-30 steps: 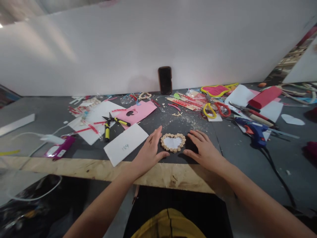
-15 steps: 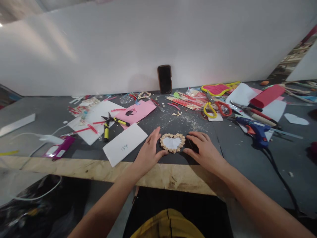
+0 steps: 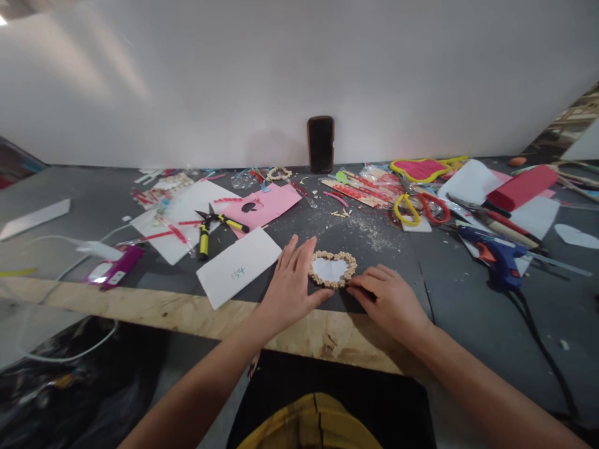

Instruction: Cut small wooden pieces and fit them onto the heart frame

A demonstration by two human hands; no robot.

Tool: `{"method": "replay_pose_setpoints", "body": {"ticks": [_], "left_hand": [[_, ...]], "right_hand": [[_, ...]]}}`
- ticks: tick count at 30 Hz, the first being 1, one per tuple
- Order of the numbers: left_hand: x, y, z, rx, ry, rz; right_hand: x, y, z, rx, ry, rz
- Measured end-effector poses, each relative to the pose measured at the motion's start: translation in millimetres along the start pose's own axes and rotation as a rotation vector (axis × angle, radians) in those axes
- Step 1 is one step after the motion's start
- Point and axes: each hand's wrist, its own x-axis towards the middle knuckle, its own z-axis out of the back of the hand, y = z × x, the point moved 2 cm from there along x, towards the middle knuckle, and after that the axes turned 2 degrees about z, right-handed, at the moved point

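Note:
A heart-shaped ring of small tan pieces (image 3: 350, 279) with a white paper middle lies flat on the dark table near its front edge. Against its left side rests my left hand (image 3: 292, 284), palm down, fingers stretched out and thumb apart along the lower edge. My right hand (image 3: 388, 296) is at the lower right of the heart, thumb and index finger pinched together at its rim; whatever is between the fingertips is too small to make out. Left of my left hand lies a folded white paper (image 3: 238, 268) with "154" written on it.
Yellow-black pliers (image 3: 204, 242), pink paper (image 3: 271, 207) and a purple device (image 3: 115, 267) with a cable lie left. Scissors (image 3: 435, 207), a blue glue gun (image 3: 503, 259) and red felt (image 3: 523, 187) lie right. A phone (image 3: 321, 144) leans on the back wall.
My right hand has closed its thumb and index finger near the heart's lower right. My left hand has drawn closer against the heart's left side. The view has shifted slightly.

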Motion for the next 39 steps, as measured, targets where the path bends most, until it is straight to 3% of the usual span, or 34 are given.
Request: {"method": "replay_pose_setpoints", "body": {"ticks": [13, 39], "left_hand": [[-17, -4, 4.7, 0.022, -0.073, 0.076], [-15, -5, 3.3, 0.043, -0.075, 0.088]], "right_hand": [[-1, -2, -6, -0.015, 0.057, -0.008], [1, 1, -3, 0.024, 0.057, -0.016]]}}
